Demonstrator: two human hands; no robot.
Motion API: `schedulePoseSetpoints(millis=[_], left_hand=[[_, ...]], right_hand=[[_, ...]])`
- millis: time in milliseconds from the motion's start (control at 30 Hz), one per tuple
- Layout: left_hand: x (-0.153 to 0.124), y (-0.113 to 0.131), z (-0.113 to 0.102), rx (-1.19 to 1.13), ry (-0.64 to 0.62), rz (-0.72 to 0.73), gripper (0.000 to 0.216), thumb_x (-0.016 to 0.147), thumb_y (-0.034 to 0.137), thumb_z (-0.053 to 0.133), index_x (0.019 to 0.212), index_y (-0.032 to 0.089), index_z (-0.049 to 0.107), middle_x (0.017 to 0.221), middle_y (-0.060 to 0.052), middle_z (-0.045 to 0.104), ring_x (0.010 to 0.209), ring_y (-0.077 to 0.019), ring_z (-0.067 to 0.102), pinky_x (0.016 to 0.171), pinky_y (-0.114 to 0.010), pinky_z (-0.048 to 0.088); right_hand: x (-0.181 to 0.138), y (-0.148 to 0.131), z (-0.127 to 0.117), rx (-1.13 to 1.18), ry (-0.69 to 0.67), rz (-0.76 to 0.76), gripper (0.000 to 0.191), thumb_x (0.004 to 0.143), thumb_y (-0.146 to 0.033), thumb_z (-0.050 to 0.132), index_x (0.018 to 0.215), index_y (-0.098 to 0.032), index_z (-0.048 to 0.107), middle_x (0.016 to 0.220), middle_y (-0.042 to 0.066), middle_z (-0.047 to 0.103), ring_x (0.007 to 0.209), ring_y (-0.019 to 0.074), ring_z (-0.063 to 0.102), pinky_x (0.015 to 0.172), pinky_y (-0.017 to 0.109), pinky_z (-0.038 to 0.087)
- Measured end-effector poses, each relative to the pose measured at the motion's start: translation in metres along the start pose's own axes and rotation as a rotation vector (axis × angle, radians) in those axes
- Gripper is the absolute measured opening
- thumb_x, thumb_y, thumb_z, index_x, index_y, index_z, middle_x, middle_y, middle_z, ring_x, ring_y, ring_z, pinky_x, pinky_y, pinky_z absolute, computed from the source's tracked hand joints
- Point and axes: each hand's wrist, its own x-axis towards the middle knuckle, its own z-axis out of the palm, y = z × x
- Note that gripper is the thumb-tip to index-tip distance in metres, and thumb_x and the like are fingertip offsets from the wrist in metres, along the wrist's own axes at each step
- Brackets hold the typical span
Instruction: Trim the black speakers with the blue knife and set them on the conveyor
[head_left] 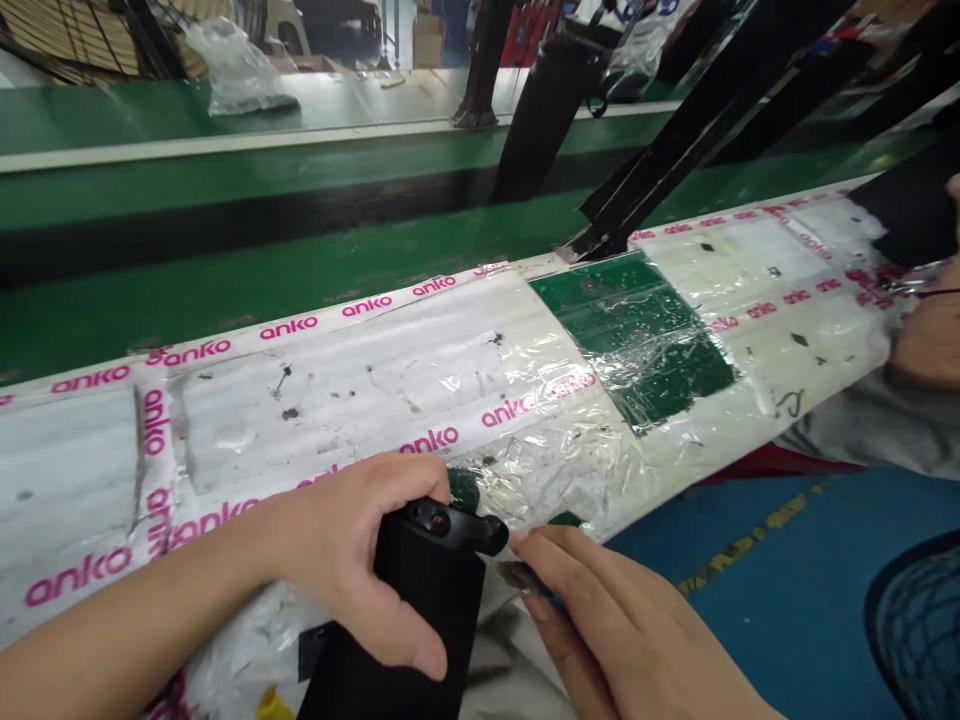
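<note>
My left hand is wrapped round the top of a black plastic part at the near edge of the workbench. The part ends in a short black knob. My right hand comes in from the lower right, its fingertips pinched together just right of that knob. A small dark bit shows at the fingertips; I cannot make out what it is.
The workbench is covered in white foam, clear film and pink "anko" tape, with a bare green patch. A green conveyor belt runs behind it. Black metal frames stand on the belt. Another person's arm rests at right. A blue floor lies below.
</note>
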Motion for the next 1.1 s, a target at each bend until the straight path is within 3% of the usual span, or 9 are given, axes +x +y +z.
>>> schedulePoseSetpoints(millis=[200,300,433,533,633,800,933,1100], left_hand=[[0.001,0.000,-0.002,0.004,-0.003,0.021,0.062,0.062,0.065,0.088,0.085,0.023,0.048,0.079,0.001,0.057,0.066,-0.0148,0.049,0.062,-0.027,0.046],[0.002,0.000,-0.002,-0.010,-0.006,0.015,0.061,0.064,0.065,0.087,0.084,0.023,0.047,0.080,0.001,0.058,0.066,-0.0143,0.048,0.062,-0.027,0.045],[0.003,-0.001,-0.001,-0.015,-0.006,-0.025,0.062,0.061,0.065,0.087,0.080,0.023,0.046,0.075,0.002,0.056,0.063,-0.0138,0.046,0.059,-0.026,0.042],[0.002,0.000,-0.001,0.015,0.001,-0.031,0.061,0.061,0.065,0.086,0.082,0.022,0.048,0.077,0.001,0.058,0.065,-0.0151,0.047,0.060,-0.027,0.042],[0.002,0.003,-0.002,0.041,0.002,-0.027,0.060,0.064,0.066,0.084,0.082,0.022,0.048,0.078,0.001,0.059,0.066,-0.0154,0.048,0.061,-0.027,0.042],[0.004,0.009,-0.002,0.031,0.004,-0.037,0.059,0.065,0.066,0.083,0.079,0.022,0.046,0.076,0.002,0.058,0.065,-0.0141,0.048,0.059,-0.026,0.039],[0.005,0.009,-0.002,0.027,0.002,-0.034,0.058,0.066,0.066,0.082,0.078,0.022,0.046,0.074,0.004,0.056,0.064,-0.0133,0.047,0.058,-0.026,0.037],[0.004,0.009,-0.002,0.028,-0.007,-0.063,0.058,0.064,0.066,0.084,0.079,0.022,0.048,0.076,0.003,0.058,0.065,-0.0136,0.047,0.058,-0.026,0.037]], right_hand=[[0.010,0.002,0.015,-0.096,0.023,-0.174,0.038,0.093,-0.004,0.039,0.127,-0.014,0.052,0.096,0.010,0.074,0.073,0.0251,0.071,0.056,0.036,0.056],[0.009,0.004,0.018,-0.163,0.066,-0.214,0.041,0.090,-0.001,0.038,0.125,-0.015,0.055,0.096,0.009,0.075,0.073,0.0241,0.070,0.060,0.036,0.054],[0.011,0.004,0.011,-0.311,0.094,-0.292,0.036,0.100,-0.004,0.034,0.125,-0.014,0.058,0.099,0.006,0.077,0.078,0.0247,0.070,0.067,0.039,0.052],[0.015,0.003,0.005,-0.317,0.064,-0.283,0.034,0.103,-0.007,0.031,0.124,-0.014,0.057,0.097,0.005,0.077,0.075,0.0245,0.069,0.064,0.039,0.052],[0.015,0.004,0.006,-0.237,0.062,-0.253,0.038,0.098,-0.002,0.030,0.124,-0.013,0.055,0.092,0.006,0.075,0.071,0.0229,0.069,0.058,0.037,0.052],[0.005,0.005,0.012,-0.184,0.019,-0.202,0.037,0.100,-0.005,0.033,0.132,-0.010,0.051,0.098,0.009,0.075,0.078,0.0216,0.070,0.061,0.033,0.055],[0.004,0.003,0.012,-0.213,0.014,-0.220,0.038,0.099,-0.003,0.029,0.128,-0.012,0.052,0.090,0.007,0.073,0.070,0.0225,0.069,0.055,0.035,0.054],[0.010,-0.002,0.005,-0.288,-0.064,-0.211,0.042,0.098,-0.003,0.027,0.132,-0.011,0.049,0.096,0.009,0.072,0.076,0.0248,0.070,0.059,0.037,0.057]])
